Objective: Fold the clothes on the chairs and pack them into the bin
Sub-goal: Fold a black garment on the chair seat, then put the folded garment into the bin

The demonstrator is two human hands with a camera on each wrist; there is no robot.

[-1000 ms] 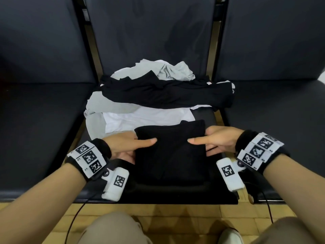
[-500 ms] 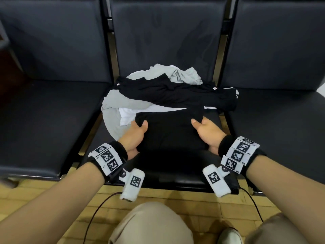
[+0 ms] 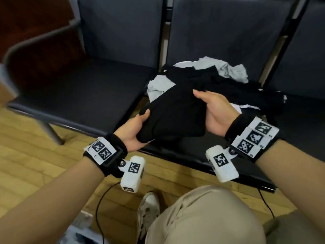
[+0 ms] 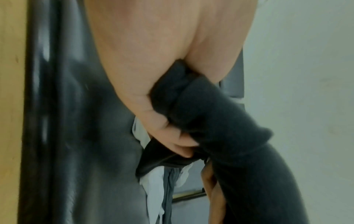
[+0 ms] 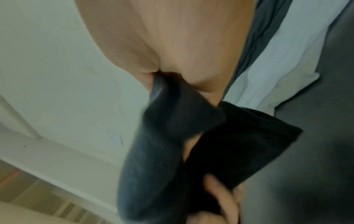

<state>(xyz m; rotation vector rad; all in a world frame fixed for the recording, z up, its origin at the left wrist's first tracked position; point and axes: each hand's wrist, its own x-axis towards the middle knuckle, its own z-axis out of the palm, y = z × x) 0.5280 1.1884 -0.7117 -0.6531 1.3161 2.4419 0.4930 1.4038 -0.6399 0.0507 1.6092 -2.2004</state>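
The left hand [image 3: 135,131] gripped the near-left edge of the folded black garment [image 3: 174,117], thumb on top and fingers curled underneath; the left wrist view showed those fingers [image 4: 168,136] wrapped round a thick roll of dark cloth [image 4: 220,124]. The right hand [image 3: 216,111] clasped the garment's opposite edge, thumb over the top, its other fingers hidden behind the fabric; the right wrist view showed the cloth [image 5: 182,128] pinched in the crook of the thumb. The garment hung between the two hands, above the front edge of the middle seat [image 3: 228,161] and clear of it.

Three seats showed in the head view: the middle one, one to its left [image 3: 79,95] and a part of one to its right [image 3: 306,95]. Behind the held garment, on the middle seat, lay the heap of clothes [image 3: 219,80]: one black piece, grey cloth and a white one, how many grey pieces I could not tell. There were two hands and one folded garment.

Half a second earlier the garment had lain flat on the middle seat with both hands at its sides; it had since been lifted off the seat, and the view had swung leftward, bringing a curved metal armrest [image 3: 35,37] into sight left of the seats.
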